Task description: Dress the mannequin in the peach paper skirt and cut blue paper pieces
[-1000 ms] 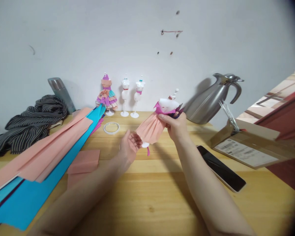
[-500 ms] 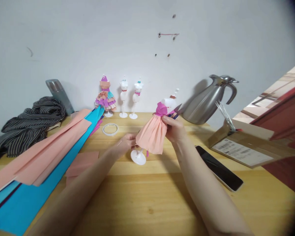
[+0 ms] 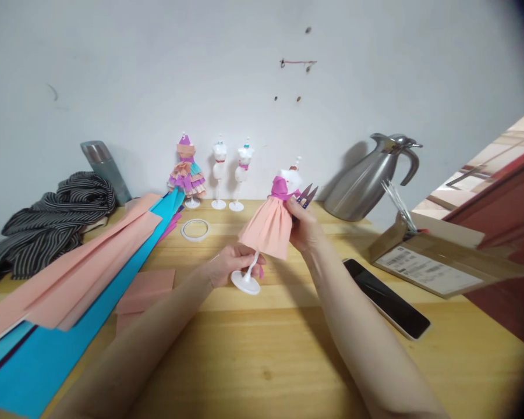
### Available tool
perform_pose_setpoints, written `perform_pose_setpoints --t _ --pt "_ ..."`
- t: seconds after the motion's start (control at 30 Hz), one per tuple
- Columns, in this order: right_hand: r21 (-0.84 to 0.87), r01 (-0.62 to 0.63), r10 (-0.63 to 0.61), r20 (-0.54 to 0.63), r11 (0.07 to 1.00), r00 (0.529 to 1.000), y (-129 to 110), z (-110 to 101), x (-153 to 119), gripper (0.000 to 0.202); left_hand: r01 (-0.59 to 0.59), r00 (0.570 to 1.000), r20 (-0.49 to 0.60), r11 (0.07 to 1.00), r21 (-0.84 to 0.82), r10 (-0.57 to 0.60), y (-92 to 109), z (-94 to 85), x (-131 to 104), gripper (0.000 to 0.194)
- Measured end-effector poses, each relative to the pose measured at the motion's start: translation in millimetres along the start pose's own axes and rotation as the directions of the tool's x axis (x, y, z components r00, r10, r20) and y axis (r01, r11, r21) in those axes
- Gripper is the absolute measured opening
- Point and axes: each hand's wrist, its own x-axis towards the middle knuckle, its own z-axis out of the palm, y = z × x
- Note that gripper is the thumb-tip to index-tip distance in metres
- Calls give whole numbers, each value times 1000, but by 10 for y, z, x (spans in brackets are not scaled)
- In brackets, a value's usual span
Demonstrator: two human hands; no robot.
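Your right hand (image 3: 306, 230) is closed on a small dress form (image 3: 293, 176) at its waist, thumb on the top of the peach skirt (image 3: 266, 224), with scissors (image 3: 306, 198) jutting blades-up beyond your fingers. Your left hand (image 3: 233, 262) curls partly closed behind the white stem (image 3: 255, 262), above the round base (image 3: 245, 283); whether it grips cannot be told. The form tilts over the table (image 3: 266, 343), short of its far edge; contact between base and wood is unclear.

The piece looks light, its body stiff and probably slick, the skirt soft and apt to crush or tear. Stem and base seem your safest holds, blades clear of the pleats.

Left of the form lies a ring of tape (image 3: 195, 239). One frilled form (image 3: 187, 171) and two white forms (image 3: 219, 169) line the far edge; a phone (image 3: 386, 298) lies toward the right edge, below a steel jug (image 3: 358, 180) near the far right corner.
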Motion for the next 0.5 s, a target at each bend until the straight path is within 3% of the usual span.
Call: perform_pose_setpoints --t 0.23,0.4,0.5 --pt "18 -116 113 135 993 984 -6 17 -2 42 -74 996 -66 989 -125 66 -19 -77 31 39" --pt "-46 -10 13 47 999 999 46 -3 25 48 -118 985 -138 983 -139 99 28 -75 25 39" --pt "-131 68 -54 103 989 993 1 -39 16 46 -156 972 -198 979 -135 127 30 -92 39 39"
